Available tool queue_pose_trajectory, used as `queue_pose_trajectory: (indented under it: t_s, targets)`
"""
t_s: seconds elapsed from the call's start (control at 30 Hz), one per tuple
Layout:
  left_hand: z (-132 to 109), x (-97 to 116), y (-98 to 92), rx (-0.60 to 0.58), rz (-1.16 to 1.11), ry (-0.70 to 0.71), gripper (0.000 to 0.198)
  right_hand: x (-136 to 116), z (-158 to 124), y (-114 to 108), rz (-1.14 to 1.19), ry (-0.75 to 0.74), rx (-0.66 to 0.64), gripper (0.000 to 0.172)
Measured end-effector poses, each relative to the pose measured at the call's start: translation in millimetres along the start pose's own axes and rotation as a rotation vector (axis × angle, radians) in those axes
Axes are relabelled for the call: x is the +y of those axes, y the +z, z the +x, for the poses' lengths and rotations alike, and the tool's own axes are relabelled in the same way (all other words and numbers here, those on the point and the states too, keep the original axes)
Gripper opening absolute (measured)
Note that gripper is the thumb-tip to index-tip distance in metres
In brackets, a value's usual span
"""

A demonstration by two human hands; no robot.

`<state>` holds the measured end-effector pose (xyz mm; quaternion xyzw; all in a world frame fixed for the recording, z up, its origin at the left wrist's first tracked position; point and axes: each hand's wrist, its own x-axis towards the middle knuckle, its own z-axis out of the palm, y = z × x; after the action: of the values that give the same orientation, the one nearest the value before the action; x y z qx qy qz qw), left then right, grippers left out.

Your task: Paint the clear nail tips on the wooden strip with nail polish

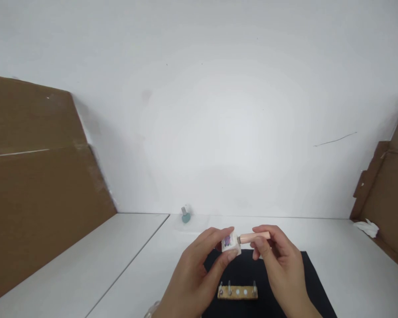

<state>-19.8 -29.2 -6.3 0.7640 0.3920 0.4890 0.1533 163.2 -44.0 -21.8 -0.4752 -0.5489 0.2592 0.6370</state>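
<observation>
A square nail-polish bottle [228, 241] with a purple label is held above the back edge of a black mat [252, 269], pinched in the left hand [194, 269], while the right hand [281, 260] grips its peach cap [254, 236]. On the mat lies a wooden strip [238, 292] with 3 metal pegs and 2 holes. A teal bottle [185, 216] stands at the white bench's [318, 234] back edge; a white tissue [366, 228] lies in the back right corner.

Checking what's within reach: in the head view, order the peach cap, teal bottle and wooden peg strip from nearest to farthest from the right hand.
From the right hand:
1. Peach cap: pinched in its fingers, centre.
2. Wooden peg strip: on the black mat, front.
3. Teal bottle: back left, by the wall.
</observation>
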Motion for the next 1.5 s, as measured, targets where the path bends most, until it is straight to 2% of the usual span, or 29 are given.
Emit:
queue_pose_trajectory:
  t_s: [0.1, 0.2, 0.3, 0.47, 0.57, 0.67, 0.8, 0.9, 1.0, 1.1, 1.3, 1.37, 1.5]
  targets:
    - [0.6, -4.2, -4.3, -0.045, -0.03, -0.1, 0.026, -0.8, 5.5, -4.2, 0.027, 0.01, -0.059, 0.035]
    - [-1.2, -12.6, -7.9, -0.126, 0.012, -0.188, 0.027, 0.5, 13.4, -9.8, 0.061, 0.052, -0.198, 0.037]
    - [-2.0, -15.8, -8.6, -0.169, 0.023, -0.215, 0.028, 3.9, 18.3, -13.2, 0.083, 0.09, -0.293, 0.038]
    - [6.0, -1.7, -3.4, -0.083, -0.061, -0.208, 0.026, 7.1, 16.3, -10.1, 0.146, 0.051, -0.196, 0.035]
    - [10.8, 3.9, -1.6, -0.055, -0.065, -0.183, 0.022, 5.2, 14.1, -8.5, 0.074, 0.012, -0.122, 0.032]
    - [10.5, 2.6, -1.7, -0.081, -0.061, -0.155, 0.023, 3.5, 16.4, -10.4, 0.033, 0.011, -0.183, 0.031]
    - [7.6, -0.2, -1.2, -0.152, -0.051, -0.133, 0.026, 5.9, 24.4, -14.7, 0.108, 0.099, -0.309, 0.037]
    - [8.3, -0.2, 1.0, -0.181, -0.023, -0.12, 0.027, 10.3, 27.3, -15.5, 0.133, 0.146, -0.319, 0.039]
    - [10.7, -0.1, 2.5, -0.169, 0.0, -0.108, 0.027, 12.6, 25.6, -14.5, 0.143, 0.129, -0.284, 0.036]
    - [11.7, -0.5, 1.5, -0.177, -0.016, -0.127, 0.025, 11.7, 24.2, -14.2, 0.136, 0.115, -0.27, 0.034]
    - [7.7, -6.8, 3.1, -0.209, -0.074, -0.172, 0.025, 13.1, 30.9, -14.4, 0.18, 0.232, -0.326, 0.044]
    - [5.2, -12.0, 6.4, -0.177, -0.091, -0.225, 0.027, 14.7, 31.2, -13.4, 0.187, 0.224, -0.302, 0.044]
    - [0.6, -22.4, 10.1, -0.117, -0.178, -0.347, 0.046, 13.9, 29.3, -14.0, 0.184, 0.206, -0.176, 0.043]
